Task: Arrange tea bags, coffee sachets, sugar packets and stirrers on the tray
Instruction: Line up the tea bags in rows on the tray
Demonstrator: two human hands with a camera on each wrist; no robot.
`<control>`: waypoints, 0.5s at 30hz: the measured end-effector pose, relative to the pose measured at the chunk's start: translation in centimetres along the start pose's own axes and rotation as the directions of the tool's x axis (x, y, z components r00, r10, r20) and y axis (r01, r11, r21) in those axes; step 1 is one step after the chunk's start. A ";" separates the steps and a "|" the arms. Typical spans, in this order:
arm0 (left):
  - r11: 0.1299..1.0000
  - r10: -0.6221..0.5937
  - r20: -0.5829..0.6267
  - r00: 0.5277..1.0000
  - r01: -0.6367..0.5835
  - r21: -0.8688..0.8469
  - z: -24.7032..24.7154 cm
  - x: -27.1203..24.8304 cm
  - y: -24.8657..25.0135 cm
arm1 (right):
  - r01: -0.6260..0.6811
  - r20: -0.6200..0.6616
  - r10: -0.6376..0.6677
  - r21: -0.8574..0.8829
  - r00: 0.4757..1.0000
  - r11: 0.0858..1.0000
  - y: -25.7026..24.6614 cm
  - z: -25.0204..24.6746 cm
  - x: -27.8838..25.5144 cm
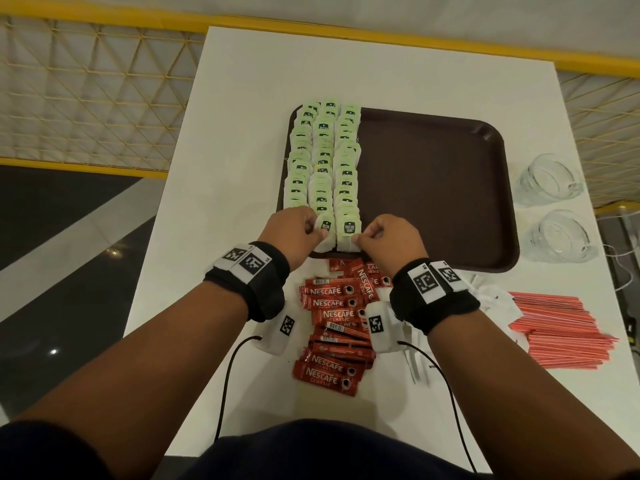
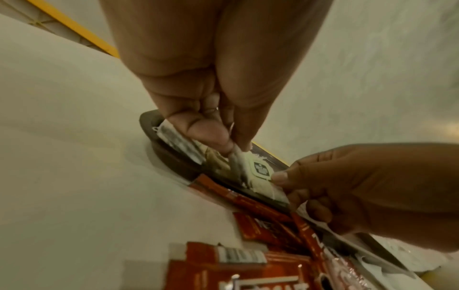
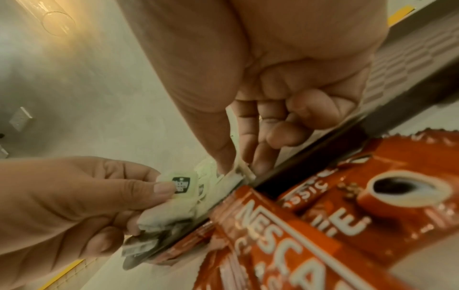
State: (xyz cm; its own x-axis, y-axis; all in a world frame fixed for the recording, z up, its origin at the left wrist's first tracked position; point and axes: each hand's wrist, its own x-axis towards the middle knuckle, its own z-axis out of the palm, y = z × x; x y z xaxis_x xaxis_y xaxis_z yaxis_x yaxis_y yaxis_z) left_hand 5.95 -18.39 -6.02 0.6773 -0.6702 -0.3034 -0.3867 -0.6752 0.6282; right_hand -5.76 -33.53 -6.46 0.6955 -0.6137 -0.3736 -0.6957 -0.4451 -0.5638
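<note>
Matt white worktop (image 1: 242,98), smooth, barely a sheen. On it the tray (image 1: 433,188) reads as dark brown plastic with a fine, dull texture. The tea bags (image 1: 322,161) look like soft, thin paper, pale green tags printed flat. Nearer, the coffee sachets (image 1: 332,313) are glossy red foil, catching light along their crimped ends. The stirrers (image 1: 561,330) at the right look like smooth red plastic, and the two glasses (image 1: 547,181) are clear and shiny. Black cloth wristbands (image 1: 263,289).
</note>
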 end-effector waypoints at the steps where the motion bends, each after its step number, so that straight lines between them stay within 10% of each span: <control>1: 1.000 -0.012 -0.016 1.000 0.011 -0.013 0.1 0.0 0.0 | 0.004 0.007 -0.004 -0.012 1.000 1.000 0.0 0.0 0.0; 15: 1.000 0.005 -0.028 1.000 -0.004 0.025 0.3 -0.1 -0.2 | 0.007 0.001 -0.007 -0.032 1.000 0.999 0.0 0.4 0.0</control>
State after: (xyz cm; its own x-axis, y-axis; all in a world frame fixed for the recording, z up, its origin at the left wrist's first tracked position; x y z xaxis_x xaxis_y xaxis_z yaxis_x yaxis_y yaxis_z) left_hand 5.71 -18.28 -6.35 0.6923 -0.6649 -0.2803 -0.4053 -0.6797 0.6113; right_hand -5.64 -33.25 -6.80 0.7005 -0.6101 -0.3703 -0.6962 -0.4700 -0.5426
